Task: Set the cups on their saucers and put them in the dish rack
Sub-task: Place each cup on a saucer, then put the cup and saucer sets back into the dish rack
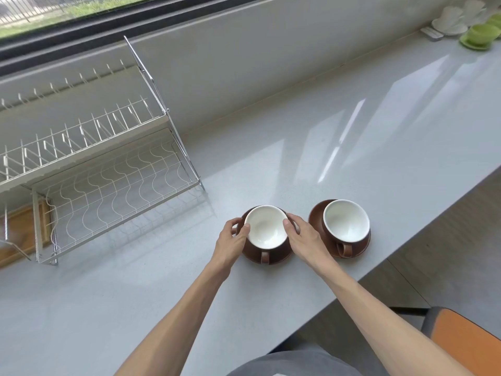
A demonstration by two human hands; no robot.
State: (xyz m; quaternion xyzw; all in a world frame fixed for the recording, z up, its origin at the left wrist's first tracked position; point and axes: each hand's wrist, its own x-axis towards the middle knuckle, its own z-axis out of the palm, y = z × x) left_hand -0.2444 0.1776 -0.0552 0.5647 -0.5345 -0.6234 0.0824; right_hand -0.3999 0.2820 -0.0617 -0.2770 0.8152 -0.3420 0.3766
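Observation:
Two brown cups with white insides stand upright on brown saucers on the grey counter. The left cup sits on its saucer with its handle toward me. My left hand grips this set on its left side, and my right hand grips it on the right, thumbs at the cup's rim. The right cup rests untouched on its saucer. The wire dish rack stands empty to the left, two tiers high.
A wooden board lies under the rack's left end. White and green cups on saucers sit at the far right of the counter. The counter edge runs diagonally at right, with an orange chair below it.

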